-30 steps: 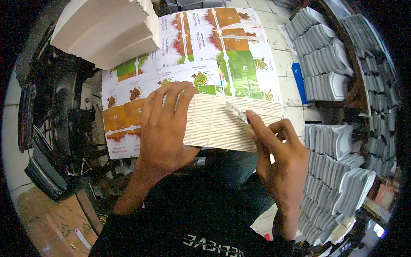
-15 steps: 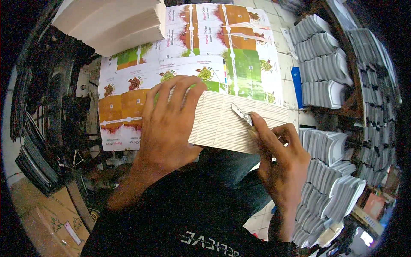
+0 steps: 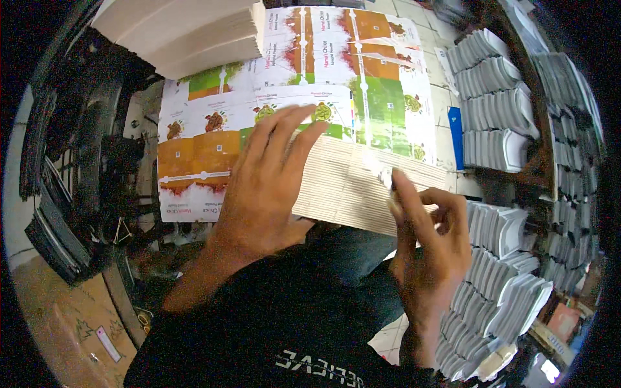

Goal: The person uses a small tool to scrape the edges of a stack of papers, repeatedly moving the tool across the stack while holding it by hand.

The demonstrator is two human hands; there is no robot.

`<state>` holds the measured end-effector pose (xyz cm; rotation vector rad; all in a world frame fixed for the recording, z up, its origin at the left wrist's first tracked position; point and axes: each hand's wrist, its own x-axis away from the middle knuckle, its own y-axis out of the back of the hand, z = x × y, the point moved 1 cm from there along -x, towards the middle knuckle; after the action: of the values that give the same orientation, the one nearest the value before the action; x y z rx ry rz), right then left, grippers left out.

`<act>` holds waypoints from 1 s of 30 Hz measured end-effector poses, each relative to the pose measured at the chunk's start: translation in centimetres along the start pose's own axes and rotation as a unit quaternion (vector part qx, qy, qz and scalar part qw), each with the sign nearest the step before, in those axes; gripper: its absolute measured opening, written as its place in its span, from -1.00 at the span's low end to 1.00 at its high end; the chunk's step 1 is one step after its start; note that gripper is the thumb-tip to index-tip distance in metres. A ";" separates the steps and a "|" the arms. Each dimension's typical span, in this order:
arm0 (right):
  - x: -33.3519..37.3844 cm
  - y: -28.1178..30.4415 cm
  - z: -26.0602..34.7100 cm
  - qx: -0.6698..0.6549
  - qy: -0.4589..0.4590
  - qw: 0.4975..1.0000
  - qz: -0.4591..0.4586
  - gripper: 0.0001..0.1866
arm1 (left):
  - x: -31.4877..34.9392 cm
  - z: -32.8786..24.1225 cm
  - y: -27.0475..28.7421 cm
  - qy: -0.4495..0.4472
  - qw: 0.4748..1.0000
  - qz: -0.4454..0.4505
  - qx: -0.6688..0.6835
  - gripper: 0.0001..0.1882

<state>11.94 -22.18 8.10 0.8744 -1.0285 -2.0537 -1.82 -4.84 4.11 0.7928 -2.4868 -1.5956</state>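
Observation:
A stack of cream paper booklets (image 3: 343,184) lies on the table edge nearest me, its layered edges facing up as narrow ridges. My left hand (image 3: 262,184) grips its left end, fingers over the far side and thumb at the near side. Pinched between thumb and forefinger of my right hand (image 3: 430,236) is a small metal cutter blade (image 3: 386,178), held over the right part of the ridges. Motion blurs the blade, so whether it touches the paper I cannot tell.
Printed packaging sheets (image 3: 381,110) cover the table. A tall block of cream paper (image 3: 187,39) stands at the far left. Stacks of white booklets (image 3: 495,152) rise along the right, with a blue piece (image 3: 456,136) beside them. Cardboard (image 3: 77,317) lies at lower left.
The whole scene has shifted slightly right in the view. The blade has turned and blurred above the ridges, while my left hand keeps its grip on the stack.

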 end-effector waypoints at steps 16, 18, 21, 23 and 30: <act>2.7 -1.1 2.0 0.013 0.176 0.980 0.096 -0.44 | 1.2 2.4 -1.5 0.001 0.984 -0.075 0.164 0.23; 2.6 -1.3 2.0 0.024 0.183 0.978 0.098 -0.44 | 1.4 2.6 -1.9 -0.004 0.973 -0.118 0.196 0.24; 2.5 -1.5 2.1 0.018 0.181 0.977 0.108 -0.44 | 1.7 2.8 -2.6 -0.009 0.974 -0.151 0.171 0.24; 2.4 -1.7 2.3 0.017 0.166 0.980 0.108 -0.44 | 1.7 2.8 -2.5 -0.005 0.972 -0.145 0.184 0.24; 2.1 -1.2 2.5 0.032 0.171 0.978 0.112 -0.45 | 1.7 2.9 -2.8 0.003 0.964 -0.137 0.227 0.27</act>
<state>8.50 -22.32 7.71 1.0520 -0.9574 -1.6216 -3.15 -4.14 0.03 1.2397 -2.8839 -1.0759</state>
